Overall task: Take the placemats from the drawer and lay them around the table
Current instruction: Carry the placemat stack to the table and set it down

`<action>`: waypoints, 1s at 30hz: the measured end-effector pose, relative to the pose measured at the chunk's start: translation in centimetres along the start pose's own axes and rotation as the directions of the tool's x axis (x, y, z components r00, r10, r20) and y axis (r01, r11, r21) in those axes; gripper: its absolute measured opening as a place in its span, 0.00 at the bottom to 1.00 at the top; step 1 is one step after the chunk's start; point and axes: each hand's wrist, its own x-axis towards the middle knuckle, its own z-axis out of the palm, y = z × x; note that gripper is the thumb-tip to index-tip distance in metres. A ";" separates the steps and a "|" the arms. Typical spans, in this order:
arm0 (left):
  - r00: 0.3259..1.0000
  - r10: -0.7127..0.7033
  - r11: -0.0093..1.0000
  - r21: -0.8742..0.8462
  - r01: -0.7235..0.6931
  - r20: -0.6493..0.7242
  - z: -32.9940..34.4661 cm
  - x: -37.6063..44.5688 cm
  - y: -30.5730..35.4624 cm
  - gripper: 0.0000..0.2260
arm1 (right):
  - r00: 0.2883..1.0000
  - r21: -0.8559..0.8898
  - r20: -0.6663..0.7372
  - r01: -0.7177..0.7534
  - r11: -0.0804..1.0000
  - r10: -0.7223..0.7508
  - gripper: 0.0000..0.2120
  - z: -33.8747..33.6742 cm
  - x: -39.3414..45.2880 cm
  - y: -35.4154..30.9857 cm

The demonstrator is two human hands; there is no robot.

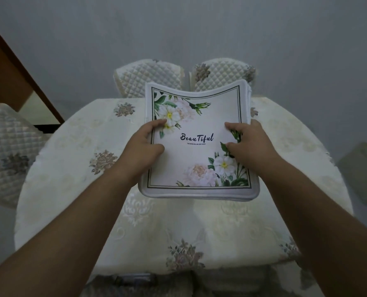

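Placemats (196, 144) stacked above the table (75, 189), left hand (145, 142) and right hand (248, 142) fingers gripping opposite edges.

Lighting dim and flat – cool grey cast, no distinct source. Soft shadow under the placemat stack (197, 146) on the desk (71, 168). No glare. Strong wide-angle bending at edges – corners soft, forearms slightly blurred; print at centre sharp.

I see a round table (75, 189) covered by a cream tablecloth (156, 228) with embroidered flower motifs scattered across it. The cloth reaches every edge I can see. I cannot tell whether the stack of placemats (197, 163) at centre touches it.
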 end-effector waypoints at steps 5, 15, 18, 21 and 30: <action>0.997 -0.049 0.999 -0.012 0.049 -0.054 2.8 3.9 -4.9 0.31 | 0.998 0.026 0.031 -0.051 0.998 0.050 0.29 4.2 4.1 4.3; 0.984 -0.172 0.964 -0.216 0.157 -0.054 8.1 8.9 -15.8 0.25 | 0.989 0.152 0.067 -0.139 0.979 0.130 0.37 12.3 7.5 11.4; 0.990 -0.142 0.969 -0.205 0.135 -0.019 8.7 10.5 -18.1 0.26 | 0.987 0.189 0.037 -0.161 0.969 0.157 0.38 13.6 8.1 12.8; 0.988 -0.150 0.973 -0.173 0.155 0.044 8.5 11.7 -20.1 0.25 | 0.988 0.216 0.060 -0.154 0.964 0.144 0.39 14.5 8.4 14.3; 0.954 -0.076 0.768 0.627 -0.130 0.291 5.5 7.4 -27.6 0.55 | 0.939 -0.070 0.318 -0.116 0.991 0.133 0.55 18.4 4.0 22.7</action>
